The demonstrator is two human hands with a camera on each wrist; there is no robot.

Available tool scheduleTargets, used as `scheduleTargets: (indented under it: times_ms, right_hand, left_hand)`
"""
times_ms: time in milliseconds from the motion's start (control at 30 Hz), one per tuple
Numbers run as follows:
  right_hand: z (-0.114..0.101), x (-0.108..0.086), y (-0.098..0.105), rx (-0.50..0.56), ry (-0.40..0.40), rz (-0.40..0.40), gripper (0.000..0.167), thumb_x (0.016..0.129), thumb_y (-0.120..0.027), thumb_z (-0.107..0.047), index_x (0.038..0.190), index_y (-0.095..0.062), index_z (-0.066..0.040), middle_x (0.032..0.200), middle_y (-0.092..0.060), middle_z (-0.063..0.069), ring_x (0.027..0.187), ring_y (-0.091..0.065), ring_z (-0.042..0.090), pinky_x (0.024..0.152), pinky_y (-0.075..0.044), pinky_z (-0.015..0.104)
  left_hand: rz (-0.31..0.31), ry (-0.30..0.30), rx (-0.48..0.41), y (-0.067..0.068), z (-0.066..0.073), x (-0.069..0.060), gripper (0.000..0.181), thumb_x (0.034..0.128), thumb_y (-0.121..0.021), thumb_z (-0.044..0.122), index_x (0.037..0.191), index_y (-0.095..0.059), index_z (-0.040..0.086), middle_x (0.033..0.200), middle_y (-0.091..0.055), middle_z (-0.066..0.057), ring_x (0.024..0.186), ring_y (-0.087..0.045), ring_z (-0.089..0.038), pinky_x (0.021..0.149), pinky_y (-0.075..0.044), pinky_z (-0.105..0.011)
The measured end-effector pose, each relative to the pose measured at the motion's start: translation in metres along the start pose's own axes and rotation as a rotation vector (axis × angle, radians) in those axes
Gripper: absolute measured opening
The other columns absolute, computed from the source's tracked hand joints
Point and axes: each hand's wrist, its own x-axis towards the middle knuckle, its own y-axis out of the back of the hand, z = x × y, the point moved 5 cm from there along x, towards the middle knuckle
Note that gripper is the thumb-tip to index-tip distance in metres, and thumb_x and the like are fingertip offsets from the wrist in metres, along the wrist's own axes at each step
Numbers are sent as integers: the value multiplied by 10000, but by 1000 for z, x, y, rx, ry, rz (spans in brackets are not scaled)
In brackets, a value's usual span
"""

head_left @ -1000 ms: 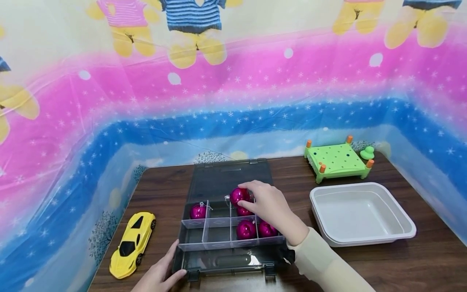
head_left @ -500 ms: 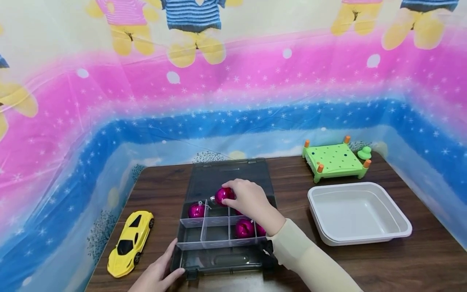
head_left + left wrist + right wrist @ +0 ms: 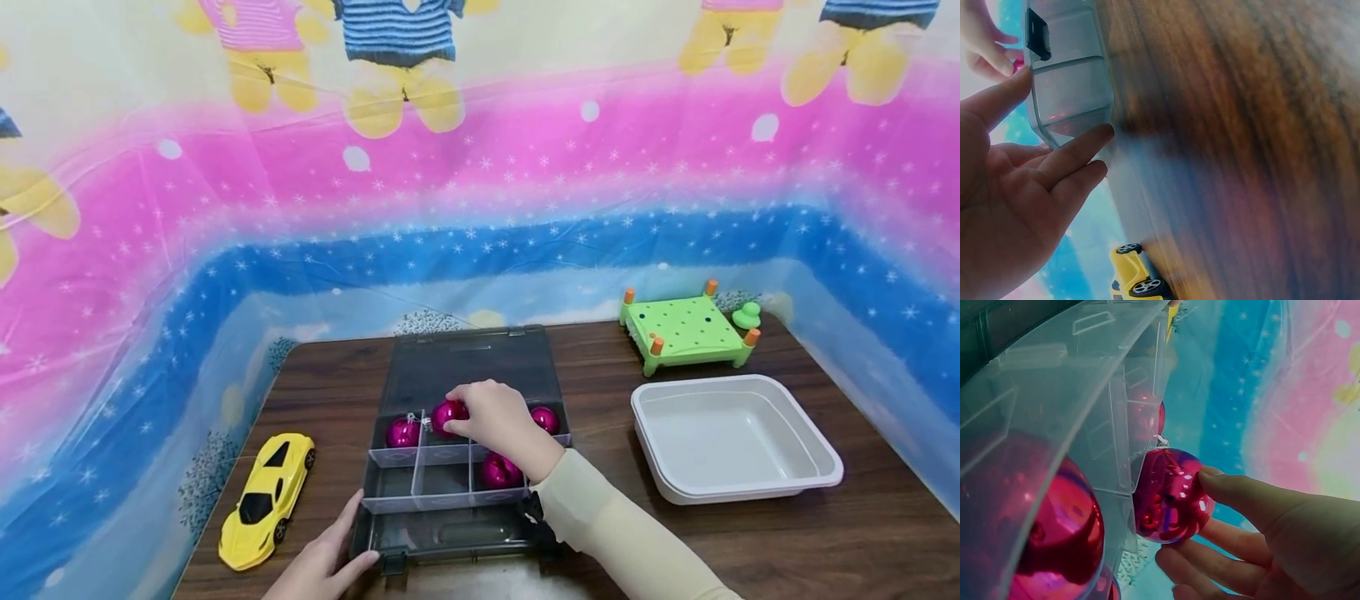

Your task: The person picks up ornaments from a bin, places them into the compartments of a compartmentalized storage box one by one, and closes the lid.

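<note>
A dark translucent compartment box [image 3: 435,533] lies with its lid folded back. My right hand [image 3: 495,425] pinches a shiny magenta Christmas bauble [image 3: 447,417] between thumb and fingers, at the second compartment of the rear row. In the right wrist view this bauble [image 3: 1172,495] sits close against a clear divider. Another bauble [image 3: 402,432] is in the rear left compartment, one [image 3: 545,420] in the rear right, one [image 3: 501,471] in the front row. My hand and sleeve hide part of the right side. My left hand [image 3: 326,558] touches the box's front left corner, fingers fairly straight.
A yellow toy car [image 3: 267,500] stands to the left of the box. At the right are a white plastic basin [image 3: 738,492] and, behind it, a green toy bed [image 3: 686,329] with orange post tips and a small green piece [image 3: 747,315]. A printed cloth hangs behind the table.
My right hand has moved left with the bauble and lowered it to the second rear compartment. The rear right bauble has come into view. The left hand stays at the box corner.
</note>
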Motion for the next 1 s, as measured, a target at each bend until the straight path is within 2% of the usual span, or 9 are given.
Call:
scheduleTargets:
  times_ms: [200,333,400,633,867,900,1000]
  right_hand:
    - [0,0,-8,7,-22,-43,402,841,-756,-384,1182,-712,-176,943,-710,-22,633,-569,73,515,-461,239]
    - [0,0,-11,2,-21,-70,377,862,-736,-371,1176,-714,-164,947,-711,-10,586,-552,67,493,-450,238]
    - [0,-1,-9,-3,-23,-71,363,866,-734,-366,1168,-719,-166,1011,-711,5,600,-564,71,477,-446,237]
    - [7,-14,9,-25,-24,-46,352,868,-727,-375,1161,-727,-181,1114,-691,8,892,-656,160,553,-492,243]
    - [25,-38,31,-15,-24,-29,345,883,-708,-379,1153,-727,-165,1101,-692,15,695,-617,119,589,-495,298]
    - [30,-42,34,-11,-33,-22,346,883,-707,-381,1152,-728,-163,1100,-693,17,680,-608,119,604,-498,311]
    - [44,-51,43,-18,-72,6,348,877,-709,-393,1142,-730,-168,1100,-692,14,781,-639,141,668,-515,352]
  left_hand:
    - [-23,-3,11,0,-4,1,930,904,-628,485,1517,-166,-40,1460,-316,-320,1211,-461,-475,923,-415,-597]
    - [-28,-12,0,0,-3,0,908,921,-616,463,1517,-156,-44,1470,-296,-320,1224,-445,-479,928,-408,-601]
    - [-11,-15,-19,1,-2,-1,893,917,-633,441,1517,-176,-38,1465,-311,-316,1226,-446,-477,930,-405,-603]
    - [2,-6,2,1,1,-1,891,912,-644,430,1515,-184,-39,1462,-320,-312,1238,-433,-477,945,-393,-605]
    - [-13,-7,-9,0,0,-1,900,911,-637,449,1518,-181,-33,1472,-302,-310,1238,-430,-481,939,-393,-611]
    - [-22,-9,14,0,-1,-1,903,916,-620,469,1518,-174,-36,1475,-297,-310,1243,-427,-476,943,-394,-605]
    - [-25,-7,18,0,-3,2,905,914,-622,471,1517,-178,-38,1474,-303,-307,1254,-418,-473,954,-383,-609]
